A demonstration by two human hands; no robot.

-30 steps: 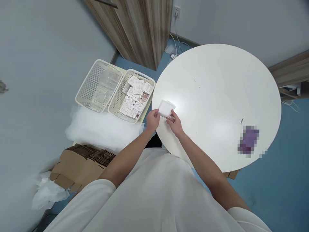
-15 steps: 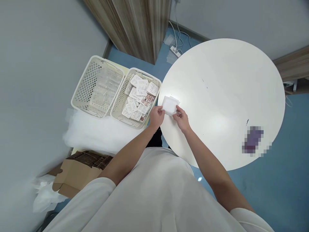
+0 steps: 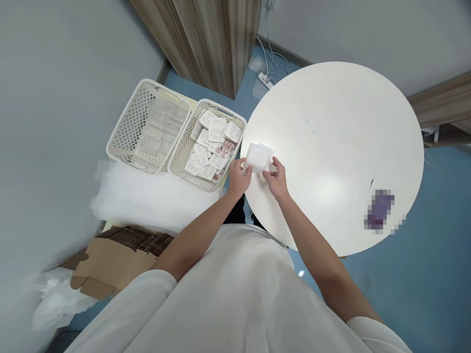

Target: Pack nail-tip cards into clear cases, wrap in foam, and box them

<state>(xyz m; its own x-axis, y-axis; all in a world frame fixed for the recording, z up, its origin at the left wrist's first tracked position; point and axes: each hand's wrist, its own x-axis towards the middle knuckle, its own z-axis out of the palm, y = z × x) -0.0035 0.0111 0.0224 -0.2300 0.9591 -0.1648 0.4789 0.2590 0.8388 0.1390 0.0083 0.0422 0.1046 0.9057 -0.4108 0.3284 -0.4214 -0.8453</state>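
Observation:
A small square white packet [image 3: 258,158], wrapped in thin pale sheet, is at the left edge of the round white table [image 3: 349,137]. My left hand [image 3: 240,177] grips its left side, with the thumb by the lower left corner. On the opposite side, my right hand [image 3: 276,181] has its thumb at the lower edge and its fingers spread along the right edge. What is inside the packet cannot be made out.
Left of the table, a white basket [image 3: 176,171] holds many printed square cards [image 3: 218,128]. Beside it, another basket [image 3: 114,139] contains clear plastic pieces. White foam sheets [image 3: 147,196] and a cardboard box [image 3: 103,260] lie nearer. A blurred-out purple item [image 3: 380,208] is on the table's right.
The fingers of my right hand have loosened and spread at the packet's right side. My left thumb has shifted slightly down. The packet stays in nearly the same place.

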